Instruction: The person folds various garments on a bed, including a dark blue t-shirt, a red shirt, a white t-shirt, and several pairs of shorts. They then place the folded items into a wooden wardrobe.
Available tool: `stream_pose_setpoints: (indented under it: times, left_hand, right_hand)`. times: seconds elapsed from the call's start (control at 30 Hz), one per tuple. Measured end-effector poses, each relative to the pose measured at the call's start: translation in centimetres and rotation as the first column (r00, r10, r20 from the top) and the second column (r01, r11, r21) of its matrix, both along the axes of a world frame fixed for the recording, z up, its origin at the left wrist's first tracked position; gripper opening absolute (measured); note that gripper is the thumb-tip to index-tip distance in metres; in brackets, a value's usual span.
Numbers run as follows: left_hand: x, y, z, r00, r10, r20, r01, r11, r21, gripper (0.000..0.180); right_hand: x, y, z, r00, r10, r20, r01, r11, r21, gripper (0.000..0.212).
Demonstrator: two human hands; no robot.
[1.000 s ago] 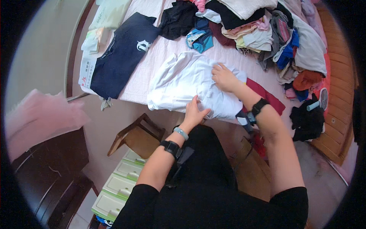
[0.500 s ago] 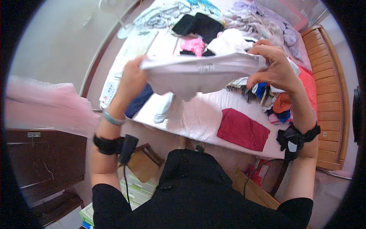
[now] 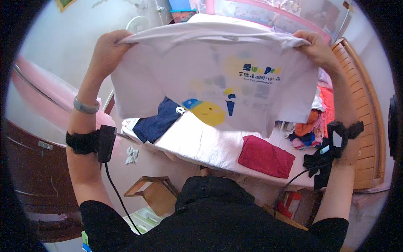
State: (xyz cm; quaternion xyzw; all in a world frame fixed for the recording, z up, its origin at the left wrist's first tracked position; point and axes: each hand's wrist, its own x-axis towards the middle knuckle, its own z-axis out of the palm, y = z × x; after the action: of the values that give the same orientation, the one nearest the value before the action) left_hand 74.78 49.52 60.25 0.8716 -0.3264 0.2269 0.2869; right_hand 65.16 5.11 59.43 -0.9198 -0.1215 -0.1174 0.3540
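Note:
A white T-shirt [image 3: 168, 71] with a yellow and blue cartoon print hangs spread out in the air over the bed. My left hand [image 3: 110, 52] is closed on one shoulder of it, and my right hand [image 3: 319, 52] grips the other. Its hem drapes down toward me and hides much of the bed behind. Under its lower left edge lies a dark navy garment [image 3: 157, 122]. A folded dark red garment [image 3: 266, 156] rests flat near the bed's front edge, below the shirt.
The pink-white bed [image 3: 197, 145] stretches ahead. Piled clothes [image 3: 310, 126] sit on its right side, beside a wooden headboard [image 3: 361, 113]. A brown cabinet [image 3: 42, 168] stands at left; a wooden stool [image 3: 157, 193] and pale green drawers [image 3: 145, 220] are below. A white fan [image 3: 137, 25] is at back left.
The white shirt has gone from a bunched strip to hanging open and wide. Both hands rose, and the left moved outward to the left. My view has tilted up somewhat.

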Motion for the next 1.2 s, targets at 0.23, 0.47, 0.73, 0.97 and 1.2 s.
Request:
stream_pose_setpoints:
  times: [0.23, 0.47, 0.73, 0.97, 1.2]
  left_hand:
    - [0.6, 0.9, -0.2, 0.991, 0.031, -0.133, -0.032, 0.999, -0.002, 0.017]
    - [1.0, 0.4, -0.3, 0.943, 0.210, -0.259, -0.128, 0.945, 0.302, 0.031]
    - [3.9, -0.9, -1.9, 0.567, 0.259, -0.782, -0.038, 0.956, 0.290, 0.034]
    - [6.4, -1.9, -3.2, 0.799, -0.076, -0.597, -0.144, 0.939, -0.312, 0.031]
    - [-0.1, 3.6, -5.0, 0.900, -0.336, -0.276, 0.339, 0.940, -0.038, 0.027]
  right_hand:
    - [-2.1, -1.9, 2.9, 0.987, -0.105, -0.118, 0.095, 0.991, -0.091, 0.014]
    - [-1.6, -3.3, 3.2, 0.977, 0.007, -0.215, 0.003, 0.999, 0.044, 0.017]
    - [1.4, -2.8, 1.3, 0.958, -0.268, -0.099, 0.179, 0.832, -0.525, 0.024]
    - [4.8, -1.0, -0.1, 0.946, -0.321, -0.049, 0.324, 0.944, 0.064, 0.026]
    - [-1.0, 2.6, -1.2, 0.915, 0.123, 0.383, 0.063, 0.896, -0.439, 0.034]
